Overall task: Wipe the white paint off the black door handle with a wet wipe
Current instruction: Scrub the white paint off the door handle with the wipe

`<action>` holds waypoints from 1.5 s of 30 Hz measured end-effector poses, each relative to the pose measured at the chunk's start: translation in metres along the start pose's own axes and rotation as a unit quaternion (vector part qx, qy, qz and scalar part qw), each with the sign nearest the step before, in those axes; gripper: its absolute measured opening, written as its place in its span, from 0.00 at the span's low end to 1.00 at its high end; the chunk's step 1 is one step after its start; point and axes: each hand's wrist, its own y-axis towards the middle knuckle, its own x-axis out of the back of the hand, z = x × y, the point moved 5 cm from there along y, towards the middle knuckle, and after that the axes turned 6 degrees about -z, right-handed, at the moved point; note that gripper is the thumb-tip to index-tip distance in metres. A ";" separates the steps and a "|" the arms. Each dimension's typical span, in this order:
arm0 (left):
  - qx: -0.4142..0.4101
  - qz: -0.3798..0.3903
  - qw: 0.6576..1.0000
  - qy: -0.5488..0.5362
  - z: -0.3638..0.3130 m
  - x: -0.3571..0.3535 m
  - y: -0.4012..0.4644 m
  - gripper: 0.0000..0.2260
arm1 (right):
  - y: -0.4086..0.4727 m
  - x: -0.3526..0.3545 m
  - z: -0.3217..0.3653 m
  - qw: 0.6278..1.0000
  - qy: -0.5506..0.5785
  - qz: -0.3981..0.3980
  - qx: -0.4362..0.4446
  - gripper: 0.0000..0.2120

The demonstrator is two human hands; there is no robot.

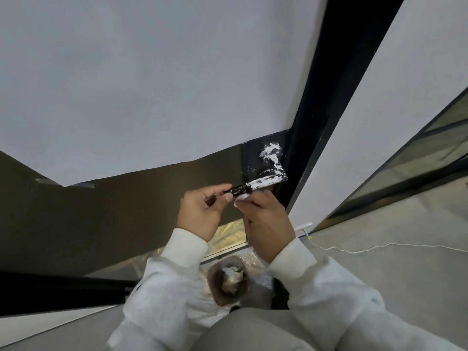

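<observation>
In the head view, the door handle (pixel 263 182) juts from the black door edge, thickly smeared white. The risk I see is smearing paint onto the door or fingers if the small wet wipe (pixel 242 197) loads up. The left hand (pixel 202 211) pinches the lever's tip; the right hand (pixel 266 221) pinches the wipe beneath it.

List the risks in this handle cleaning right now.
The wipe in the right hand is a small wad, so it may just smear the thick paint along the handle. The left hand pinches the handle's free end, so paint may get on its fingers.
</observation>
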 end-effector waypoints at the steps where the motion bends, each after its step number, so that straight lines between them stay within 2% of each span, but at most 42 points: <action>1: 0.001 0.010 1.000 0.000 0.000 0.001 0.000 0.10 | -0.004 0.000 -0.001 1.000 0.005 0.004 -0.008 0.14; 6: -0.002 0.051 0.999 -0.004 0.000 0.003 0.004 0.12 | 0.008 0.016 0.005 0.999 0.015 -0.035 -0.022 0.15; 11: -0.024 0.057 0.998 0.025 -0.003 0.002 0.002 0.14 | 0.007 0.002 0.006 1.000 -0.010 -0.003 -0.005 0.16; 14: -0.017 0.047 0.998 0.024 -0.003 0.002 0.001 0.14 | 0.006 0.001 0.003 1.000 -0.002 0.001 -0.005 0.13; 17: 0.003 0.038 0.999 0.000 -0.004 0.005 0.002 0.14 | 0.009 0.003 0.004 1.000 0.012 -0.007 -0.003 0.10; 20: 0.012 0.044 0.998 -0.034 -0.007 0.006 0.001 0.14 | 0.016 0.002 0.009 1.000 0.007 -0.010 0.010 0.11; 24: 0.008 0.047 0.997 -0.059 -0.005 0.008 0.001 0.20 | 0.023 -0.011 0.023 0.998 -0.007 0.035 0.045 0.13; 28: 0.037 0.046 0.994 -0.090 -0.001 0.009 -0.003 0.21 | 0.013 -0.004 0.018 0.997 0.003 0.047 0.068 0.12; 30: 0.058 0.039 0.992 -0.108 0.000 0.009 -0.005 0.20 | 0.013 0.001 0.010 0.999 0.016 0.035 0.026 0.10; 32: 0.105 0.032 0.982 -0.153 0.003 0.009 -0.005 0.18 | 0.019 0.002 0.007 0.999 0.029 0.018 -0.016 0.14; 34: 0.132 0.026 0.976 -0.170 0.006 0.008 -0.004 0.15 | 0.022 -0.003 0.015 0.999 0.028 0.024 0.016 0.14; 38: 0.110 -0.015 0.991 -0.076 0.006 0.012 -0.001 0.08 | 0.010 -0.006 0.021 0.995 0.051 0.065 0.049 0.07; 40: 0.093 -0.022 0.995 0.011 0.005 0.012 -0.001 0.06 | 0.007 -0.001 0.015 0.995 0.057 0.064 0.043 0.10; 42: 0.071 -0.026 0.984 0.163 0.010 0.013 0.003 0.17 | 0.010 0.004 0.011 0.997 0.054 0.047 0.040 0.11; 43: 0.073 -0.027 0.977 0.201 0.012 0.012 0.004 0.22 | 0.013 0.006 0.011 0.997 0.053 0.039 0.038 0.11; 45: 0.093 -0.019 0.982 0.162 0.014 0.009 0.004 0.23 | 0.016 0.004 0.014 0.997 0.053 0.042 0.042 0.12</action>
